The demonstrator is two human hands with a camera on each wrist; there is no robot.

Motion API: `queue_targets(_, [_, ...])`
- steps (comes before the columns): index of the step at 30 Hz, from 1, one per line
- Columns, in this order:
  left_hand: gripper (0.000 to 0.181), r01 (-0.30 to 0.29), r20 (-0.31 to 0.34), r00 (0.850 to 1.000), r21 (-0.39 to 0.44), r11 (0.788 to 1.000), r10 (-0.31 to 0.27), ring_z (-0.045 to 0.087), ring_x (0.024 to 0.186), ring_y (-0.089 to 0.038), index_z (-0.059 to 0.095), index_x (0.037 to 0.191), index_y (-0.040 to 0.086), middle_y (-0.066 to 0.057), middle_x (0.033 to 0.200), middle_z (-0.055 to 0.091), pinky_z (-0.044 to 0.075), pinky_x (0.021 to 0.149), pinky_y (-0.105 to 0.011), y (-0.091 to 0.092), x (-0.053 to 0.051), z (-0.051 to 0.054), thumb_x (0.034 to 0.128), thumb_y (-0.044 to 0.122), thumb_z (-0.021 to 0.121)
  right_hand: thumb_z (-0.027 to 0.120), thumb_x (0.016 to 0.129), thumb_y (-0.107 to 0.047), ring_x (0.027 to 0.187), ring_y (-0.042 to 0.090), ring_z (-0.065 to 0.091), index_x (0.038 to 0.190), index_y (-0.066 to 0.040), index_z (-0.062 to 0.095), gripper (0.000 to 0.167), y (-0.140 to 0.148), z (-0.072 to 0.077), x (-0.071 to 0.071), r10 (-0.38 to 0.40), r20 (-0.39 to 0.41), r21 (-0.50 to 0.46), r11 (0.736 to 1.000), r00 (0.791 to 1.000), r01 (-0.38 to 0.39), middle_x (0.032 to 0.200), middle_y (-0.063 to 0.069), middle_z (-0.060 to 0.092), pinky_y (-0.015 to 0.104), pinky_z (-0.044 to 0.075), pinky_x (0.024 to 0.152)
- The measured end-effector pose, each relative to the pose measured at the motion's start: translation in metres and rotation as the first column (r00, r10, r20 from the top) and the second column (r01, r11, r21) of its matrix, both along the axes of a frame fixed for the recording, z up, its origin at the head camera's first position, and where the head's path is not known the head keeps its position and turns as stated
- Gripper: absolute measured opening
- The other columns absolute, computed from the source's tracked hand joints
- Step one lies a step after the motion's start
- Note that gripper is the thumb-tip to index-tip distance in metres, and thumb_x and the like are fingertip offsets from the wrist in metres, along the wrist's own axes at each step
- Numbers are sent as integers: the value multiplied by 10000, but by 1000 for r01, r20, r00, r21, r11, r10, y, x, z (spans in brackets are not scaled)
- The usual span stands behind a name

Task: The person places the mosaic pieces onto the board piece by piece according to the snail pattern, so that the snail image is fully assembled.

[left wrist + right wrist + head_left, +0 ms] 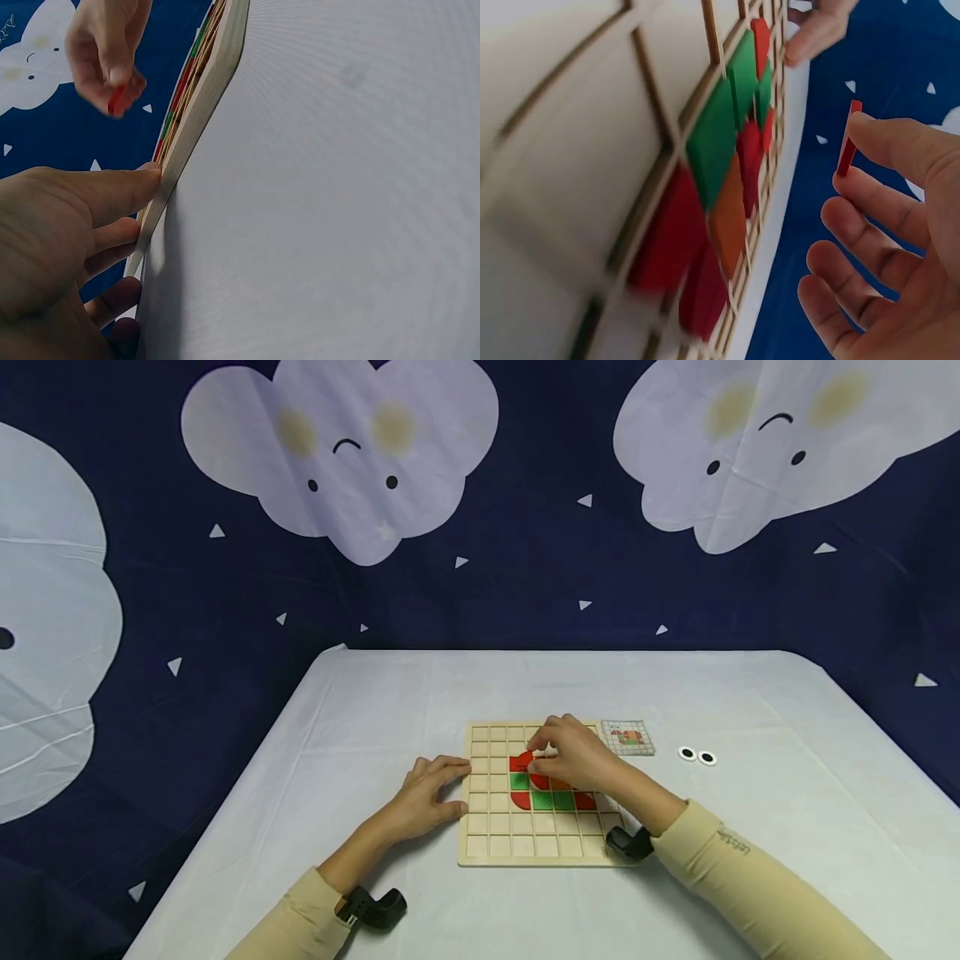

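A wooden grid board (487,847) lies on the table, with red, green and orange tiles set in its squares. Between thumb and index finger, my right hand (573,753) pinches a thin red tile (849,139) above the board; its other fingers are loosely bent in the right wrist view. The held tile's full outline cannot be seen, since it shows edge-on. My left hand (422,797) rests on the table, fingertips and thumb touching the board's left edge. Up close in the left wrist view, the thumb meets the board's side (196,124). A green tile (711,142) and an orange tile (727,221) sit in neighbouring squares.
A small pattern card (628,737) with a coloured grid picture lies by the board's upper right corner. Farther right are two white discs with black centres, like toy eyes (697,756). A white cloth covers the table (375,710); behind it hangs a dark blue cloud-print curtain (525,593).
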State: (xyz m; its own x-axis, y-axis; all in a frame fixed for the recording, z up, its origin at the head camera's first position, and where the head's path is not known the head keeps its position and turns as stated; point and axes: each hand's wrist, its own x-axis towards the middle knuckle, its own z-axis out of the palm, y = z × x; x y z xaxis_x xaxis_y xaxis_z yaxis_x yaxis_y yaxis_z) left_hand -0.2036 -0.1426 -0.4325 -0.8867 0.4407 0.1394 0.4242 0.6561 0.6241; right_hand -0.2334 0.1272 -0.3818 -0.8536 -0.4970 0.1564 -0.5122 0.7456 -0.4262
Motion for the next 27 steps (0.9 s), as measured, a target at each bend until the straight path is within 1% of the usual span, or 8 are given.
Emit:
queue_targets(4, [540, 4, -1, 1000, 4, 1000, -4, 364, 989, -135, 561, 1306, 86, 0, 1362, 520, 270, 844, -337, -1, 1, 1, 806, 214, 718, 715, 823, -283, 881, 178, 498, 988, -143, 707, 217, -17, -5, -6, 10, -2, 11, 1000, 1000, -10, 959, 4, 632, 336, 430, 758])
queue_targets(11, [541, 5, 1, 1000, 0, 1000, -5, 365, 993, -137, 559, 1307, 83, -1, 1368, 515, 271, 851, -336, -1, 1, 1, 805, 209, 716, 735, 803, -275, 815, 152, 486, 949, -146, 725, 195, -35, -13, -17, 14, -29, 59, 998, 999, -12, 913, -1, 632, 301, 414, 731])
queue_targets(14, [540, 7, 4, 1000, -1, 1000, -7, 367, 1000, -138, 560, 1307, 84, 4, 1368, 515, 272, 856, -339, -1, 1, 1, 806, 212, 714, 738, 800, -276, 798, 150, 485, 940, -153, 734, 187, -39, -15, -20, 14, -34, 70, 997, 999, -11, 909, -3, 635, 304, 416, 722])
queue_targets(21, [538, 12, -9, 1000, -5, 1000, -12, 374, 1001, -145, 563, 1302, 82, -2, 1361, 521, 270, 847, -334, -1, 1, 1, 804, 215, 717, 742, 797, -305, 778, 142, 466, 931, -148, 720, 207, -41, -18, -22, 1, -1, 100, 995, 1000, -1, 854, -24, 601, 297, 398, 701])
queue_targets(27, [531, 16, -18, 1000, -9, 1000, -16, 376, 1000, -143, 566, 1298, 89, 1, 1360, 522, 275, 845, -331, -1, 1, 1, 805, 215, 716, 755, 783, -305, 775, 147, 475, 924, -132, 720, 225, -40, -20, -22, 11, -18, 111, 994, 1000, -9, 847, -19, 609, 315, 418, 715])
